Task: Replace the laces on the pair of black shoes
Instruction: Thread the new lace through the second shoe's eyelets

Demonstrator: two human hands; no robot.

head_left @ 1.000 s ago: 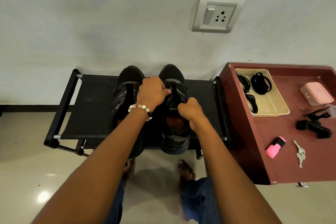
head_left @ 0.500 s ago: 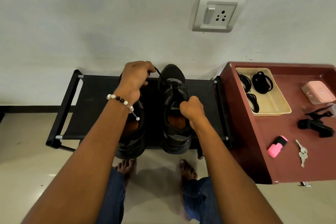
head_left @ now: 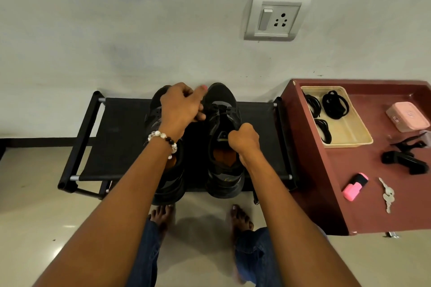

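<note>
**Lace removal under way on right-hand shoe; snag risk at eyelets**

2 black shoes stand side by side, toes to the wall, on a black fabric rack (head_left: pixel 121 137). The left hand (head_left: pixel 180 105) is curled over the eyelet area between the left shoe (head_left: pixel 163 184) and the right shoe (head_left: pixel 222 170), fingers drawn together, apparently pinching the old lace (head_left: pixel 220 107); the pinch itself is hidden. The right hand (head_left: pixel 243 138) is fisted on the right shoe's collar, bracing it.

Replacement laces (head_left: pixel 335 105) lie coiled in a beige tray (head_left: pixel 356 137) on the maroon table (head_left: pixel 349 193), well apart from the shoes.

Risks, as judged:
1. A sharp pull could jam the lace tip in an eyelet.
2. A weak brace could let the shoe tip off the rack's front edge, since both heels overhang it.
</note>
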